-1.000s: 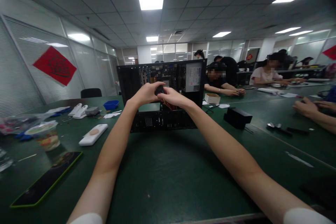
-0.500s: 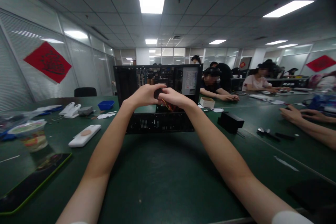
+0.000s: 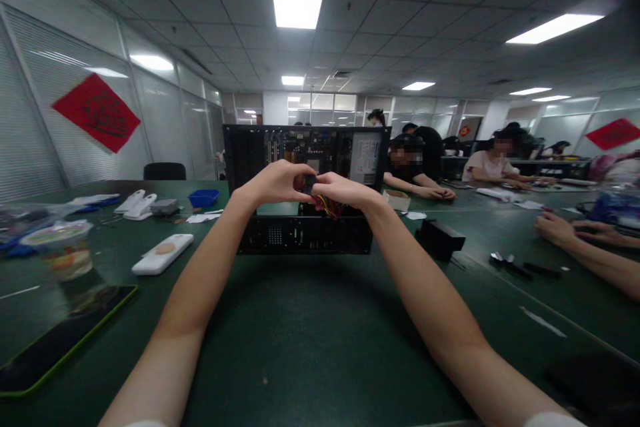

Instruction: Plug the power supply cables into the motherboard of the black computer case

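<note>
An open black computer case (image 3: 233, 153) stands in front of me on the table, its motherboard (image 3: 320, 141) and power supply (image 3: 365, 155) showing. Both hands reach inside its frame. My left hand (image 3: 275, 183) curves its thumb and fingers around a small dark part (image 3: 308, 182), whose kind I cannot make out. Pinched at the same part, my right hand (image 3: 345, 188) has its fingertips close to the left ones. Red, yellow and black power wires (image 3: 330, 207) hang below my right hand. The hands hide much of the case's middle.
To the left lie a phone (image 3: 65, 340), a lidded cup (image 3: 65, 250), a white device (image 3: 163, 254) and a blue tray (image 3: 204, 197). On the right are a black box (image 3: 440, 239), dark strips (image 3: 543, 269) and another person's hands (image 3: 557, 227). More people sit behind.
My view has shifted slightly, so the scene sits a little differently. The right hand has turned a little, and more of the coloured wires shows below it. Both hands stay at the dark part.
</note>
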A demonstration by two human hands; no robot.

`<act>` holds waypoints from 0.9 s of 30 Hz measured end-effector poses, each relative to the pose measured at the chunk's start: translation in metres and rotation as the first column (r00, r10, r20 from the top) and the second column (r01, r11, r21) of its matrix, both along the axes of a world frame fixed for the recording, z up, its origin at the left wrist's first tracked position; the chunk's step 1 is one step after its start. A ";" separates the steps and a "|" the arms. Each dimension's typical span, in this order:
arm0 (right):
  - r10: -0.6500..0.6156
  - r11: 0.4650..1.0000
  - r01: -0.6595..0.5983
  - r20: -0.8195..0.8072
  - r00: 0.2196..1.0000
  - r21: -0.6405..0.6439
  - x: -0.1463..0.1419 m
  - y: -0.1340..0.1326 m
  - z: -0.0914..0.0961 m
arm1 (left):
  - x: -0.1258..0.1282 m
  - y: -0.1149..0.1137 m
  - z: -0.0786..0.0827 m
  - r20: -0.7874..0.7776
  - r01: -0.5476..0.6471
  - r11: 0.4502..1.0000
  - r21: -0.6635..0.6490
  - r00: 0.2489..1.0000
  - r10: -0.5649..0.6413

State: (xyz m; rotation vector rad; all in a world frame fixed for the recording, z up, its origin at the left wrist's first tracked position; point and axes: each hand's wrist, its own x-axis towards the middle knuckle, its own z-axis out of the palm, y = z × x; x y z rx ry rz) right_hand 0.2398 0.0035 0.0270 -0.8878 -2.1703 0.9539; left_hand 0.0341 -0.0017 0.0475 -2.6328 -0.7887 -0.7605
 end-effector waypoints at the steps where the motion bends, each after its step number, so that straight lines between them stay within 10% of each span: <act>1: -0.002 1.000 0.001 0.011 1.000 0.006 0.000 0.000 0.000 | 0.000 0.000 0.000 -0.001 0.004 1.000 0.003 1.000 -0.004; 14: 0.094 0.995 -0.095 0.004 0.996 0.033 0.008 0.000 0.002 | -0.005 0.002 -0.001 -0.023 -0.020 0.997 0.069 1.000 0.021; 27: 0.020 0.971 -0.168 -0.646 0.763 -0.169 -0.013 0.028 -0.003 | 0.006 0.011 -0.007 0.222 -0.258 0.836 0.484 0.960 0.168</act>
